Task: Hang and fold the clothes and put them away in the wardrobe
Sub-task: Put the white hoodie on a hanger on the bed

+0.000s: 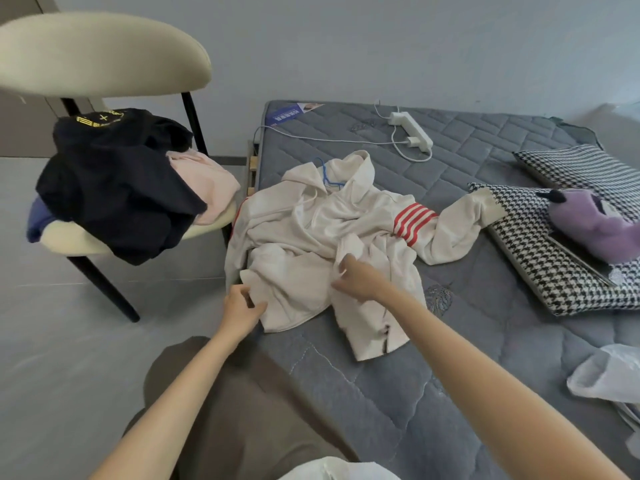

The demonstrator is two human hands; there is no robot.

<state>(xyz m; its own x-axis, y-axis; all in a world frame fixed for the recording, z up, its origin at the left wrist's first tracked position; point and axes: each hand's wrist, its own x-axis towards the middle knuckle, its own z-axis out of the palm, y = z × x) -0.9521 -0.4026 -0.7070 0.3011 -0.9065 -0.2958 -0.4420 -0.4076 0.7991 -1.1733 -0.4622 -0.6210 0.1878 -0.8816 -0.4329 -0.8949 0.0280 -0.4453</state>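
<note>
Bed (450,358): grey quilted mattress, carries the hoodie. Everything below is placed relative to the hoodie.

Chair (104,53): cream, dark legs, on the floor just left of the hoodie.

Hoodie (294,237): cream, lying rumpled at the bed's left edge. Hood points away from the person, hem towards them. One sleeve with red stripes is stretched out to the right, and its cuff touches the pillows.

Pillows (554,268): two, black and white check, right of the hoodie.

Dark clothes (114,188): heaped on the chair seat, left of the hoodie. A pink garment (204,178) is bunched on the side of the heap nearest it.

Plastic bag (609,375): white, well right of the hoodie's hem, on the near side.

Plush toy (588,220): purple, on the pillows, beyond the sleeve cuff.

Power strip (410,129): white, cable looped, on the bed behind the hood.

Hanger (329,176): blue wire, only the part in the hoodie's neck opening shows.

Left grip (242,308): pinching the hoodie's hem corner at the bed edge.

Right grip (356,277): fingers curled, pinching a fold of cloth mid-body, slightly lifted.
</note>
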